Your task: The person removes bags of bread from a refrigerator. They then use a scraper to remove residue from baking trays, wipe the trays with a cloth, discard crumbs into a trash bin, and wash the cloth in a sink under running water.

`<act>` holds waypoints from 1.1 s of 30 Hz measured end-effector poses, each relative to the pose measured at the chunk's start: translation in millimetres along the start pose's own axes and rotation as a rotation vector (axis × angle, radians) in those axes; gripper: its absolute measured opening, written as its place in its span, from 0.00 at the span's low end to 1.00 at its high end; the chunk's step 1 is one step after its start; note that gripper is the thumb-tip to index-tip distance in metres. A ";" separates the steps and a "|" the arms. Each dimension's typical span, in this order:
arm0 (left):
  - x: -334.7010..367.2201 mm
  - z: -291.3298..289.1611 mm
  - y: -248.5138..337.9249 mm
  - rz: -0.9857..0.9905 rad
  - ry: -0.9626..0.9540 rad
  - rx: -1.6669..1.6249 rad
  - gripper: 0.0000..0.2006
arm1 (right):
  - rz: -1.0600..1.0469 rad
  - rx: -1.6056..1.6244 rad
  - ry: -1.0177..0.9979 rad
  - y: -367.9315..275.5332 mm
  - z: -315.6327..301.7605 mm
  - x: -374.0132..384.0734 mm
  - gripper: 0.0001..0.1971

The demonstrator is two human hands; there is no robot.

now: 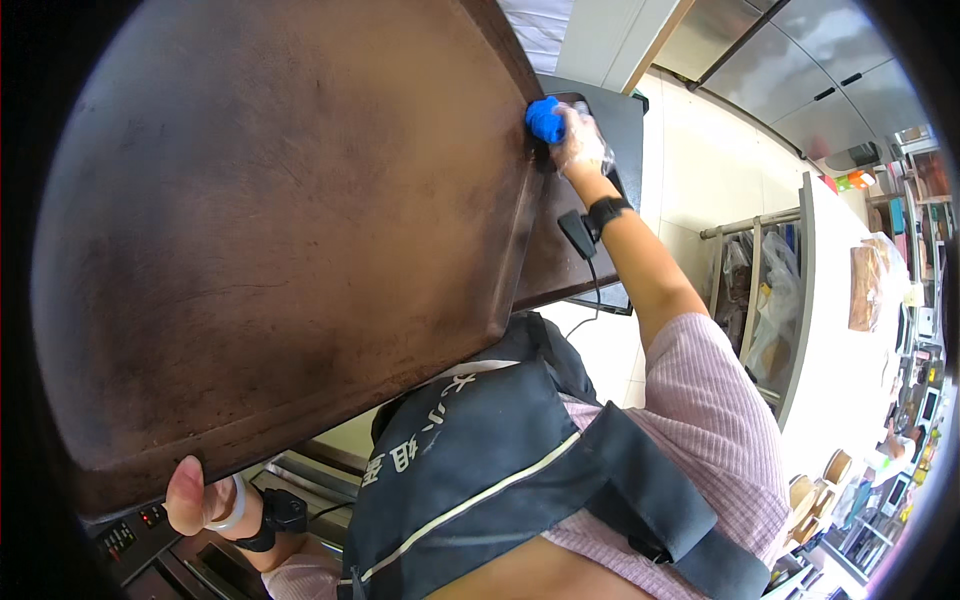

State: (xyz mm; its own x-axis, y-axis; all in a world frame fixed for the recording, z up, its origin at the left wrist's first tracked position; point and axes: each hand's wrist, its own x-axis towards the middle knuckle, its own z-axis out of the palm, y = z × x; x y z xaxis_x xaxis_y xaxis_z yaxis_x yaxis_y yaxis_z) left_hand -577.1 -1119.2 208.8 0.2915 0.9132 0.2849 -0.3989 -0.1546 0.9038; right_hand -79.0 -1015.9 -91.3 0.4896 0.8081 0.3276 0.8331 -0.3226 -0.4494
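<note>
A large dark-brown baking tray (300, 230) fills the left and middle of the head view, held tilted in front of me. My left hand (197, 500) grips its near left edge, thumb over the rim and the other fingers mostly hidden below. In a clear plastic glove, my right hand (582, 145) is closed on a bunched blue cloth (545, 119). That cloth presses against the tray's raised right rim near the far corner. Below the rim lies a second brown tray (566, 240), partly covered by the first.
The second tray rests on a dark grey surface (622, 130). To the right stands a white-topped table (825, 330) with bagged goods on a rack (755, 290) under it. Steel cabinets (800, 75) are at the far right. A panel with red lights (130, 530) sits at lower left.
</note>
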 end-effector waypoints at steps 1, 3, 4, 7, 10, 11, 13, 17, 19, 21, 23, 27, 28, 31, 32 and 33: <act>-10.7 -4.2 4.2 0.002 0.062 0.025 0.29 | -0.140 0.083 0.156 -16.3 -8.1 -11.9 0.24; -22.3 -35.6 5.4 -0.016 0.092 0.067 0.28 | -0.198 0.052 0.101 -2.4 -11.3 -15.8 0.24; -36.8 -60.9 8.8 0.008 0.142 0.155 0.28 | -0.203 0.057 0.077 1.2 -7.6 -16.3 0.23; -72.8 -121.5 4.8 0.095 0.224 0.297 0.27 | -0.180 0.055 -0.032 9.1 2.7 -2.4 0.21; -71.2 -119.6 2.6 0.135 0.178 0.303 0.25 | -0.129 0.135 -0.226 19.6 20.7 -5.3 0.23; -72.7 -118.6 1.8 0.136 0.170 0.306 0.25 | -0.175 0.121 -0.244 16.4 21.5 -14.4 0.24; -74.8 -120.0 1.0 0.144 0.161 0.305 0.24 | -0.266 0.085 -0.272 -1.9 9.5 -48.3 0.26; -74.5 -130.3 -1.1 0.158 0.132 0.294 0.23 | -0.317 0.204 -0.412 -29.9 -13.4 -119.9 0.24; -81.2 -138.6 -1.0 0.155 0.128 0.303 0.22 | -0.399 0.198 -0.464 -35.9 -12.9 -156.8 0.21; -78.1 -140.2 2.9 0.153 0.111 0.329 0.21 | -0.593 0.169 -0.510 -33.2 -21.0 -168.5 0.21; -81.8 -145.8 -0.7 0.150 0.096 0.335 0.20 | -0.518 0.211 -0.331 -20.6 -27.3 -152.0 0.20; -91.0 -146.0 -16.0 0.236 0.131 0.294 0.18 | 0.088 0.112 -0.031 -26.3 -51.0 -56.7 0.29; -88.4 -143.3 -16.5 0.266 0.140 0.300 0.18 | 0.073 0.169 0.013 -28.5 -45.1 -30.4 0.31; -61.0 -91.1 -13.5 0.062 0.007 0.096 0.16 | -0.355 0.247 0.067 -54.7 -24.8 19.7 0.29; -55.1 -80.3 -11.5 0.067 -0.043 0.129 0.15 | -0.316 0.179 -0.172 -51.0 -7.6 28.4 0.29; -54.2 -71.4 -8.8 0.073 -0.076 0.167 0.14 | -0.192 -0.161 -0.357 -77.7 -9.1 17.7 0.29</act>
State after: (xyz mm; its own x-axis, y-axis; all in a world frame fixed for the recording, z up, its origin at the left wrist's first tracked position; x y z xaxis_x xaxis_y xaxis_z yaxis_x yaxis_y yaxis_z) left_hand -651.4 -1140.4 162.6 0.3344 0.8672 0.3689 -0.2729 -0.2855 0.9187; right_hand -132.8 -981.0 -43.0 0.2257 0.9716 0.0718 0.9437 -0.1997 -0.2637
